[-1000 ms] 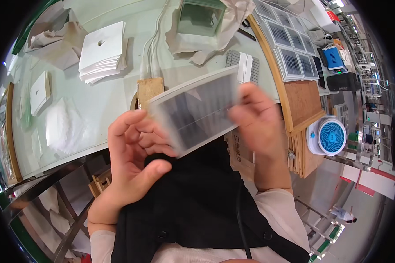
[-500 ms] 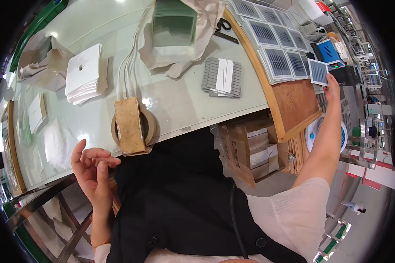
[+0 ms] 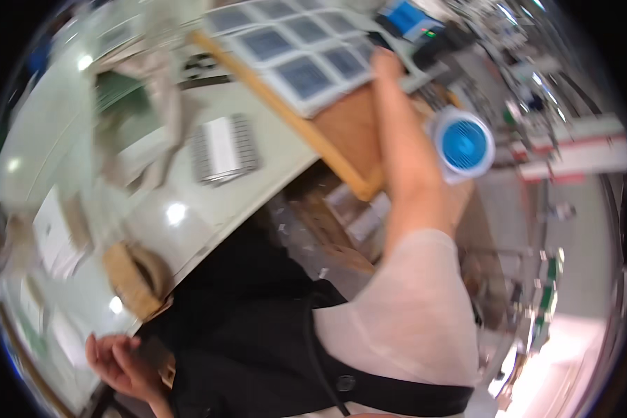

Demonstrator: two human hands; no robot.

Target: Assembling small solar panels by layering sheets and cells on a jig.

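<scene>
My right arm reaches out to the far right, and my right hand [image 3: 386,64] is at the edge of a set of white-framed panels with dark striped faces [image 3: 302,76]. Blur hides its fingertips, so whether it grips a panel is unclear. The panels lie in rows on a brown wood-edged board [image 3: 348,125]. At the lower left my left hand [image 3: 122,366] hovers by the table edge, fingers loosely bent and apart, with nothing in it. Nearby stand a tan block [image 3: 129,279] and a round ring-shaped holder [image 3: 153,270] at the table's front edge.
A stack of grey strips with a white band [image 3: 223,150] lies mid-table. Left of it, crumpled paper [image 3: 171,104] surrounds green glass-like sheets [image 3: 122,97]. White sheets [image 3: 59,233] are stacked further left. A blue device [image 3: 405,19] and a blue-and-white fan [image 3: 462,144] are at right.
My view has swung to the right, shifting the table leftward in the picture. The panel held up in my right hand earlier no longer shows distinctly; that hand is now against the panel rows.
</scene>
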